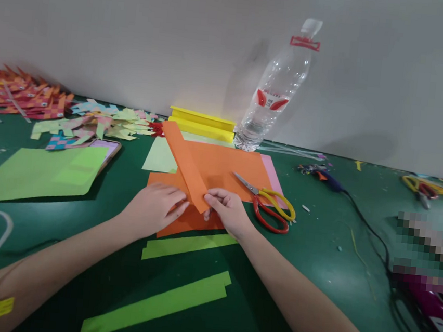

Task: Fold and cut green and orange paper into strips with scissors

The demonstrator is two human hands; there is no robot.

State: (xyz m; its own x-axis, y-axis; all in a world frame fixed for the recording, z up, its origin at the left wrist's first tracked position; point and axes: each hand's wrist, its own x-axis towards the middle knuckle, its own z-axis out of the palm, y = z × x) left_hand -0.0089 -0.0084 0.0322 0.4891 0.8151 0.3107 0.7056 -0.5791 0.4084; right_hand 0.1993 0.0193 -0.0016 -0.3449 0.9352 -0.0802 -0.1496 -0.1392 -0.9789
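My right hand (228, 211) pinches the lower end of a folded orange paper strip (186, 168), which slants up and to the left. Just left of that end, my left hand (158, 207) has its fingers loosely bent and thumb apart, with nothing visible in it. Beneath both hands lie orange paper sheets (229, 161), partly covered by the strip and hands. Scissors (267, 201) with one yellow and one red handle rest with spread blades on the sheet's right side. Two green paper strips (157, 301) are nearer to me on the dark green table.
A clear plastic bottle (274, 82) stands by the wall, beside folded yellow paper (202, 125). Green sheets (41, 169) overlap a phone (112, 153) at left, before piles of woven paper pieces (104, 121). A blue corded tool (332, 181) lies right, its cable trailing toward me.
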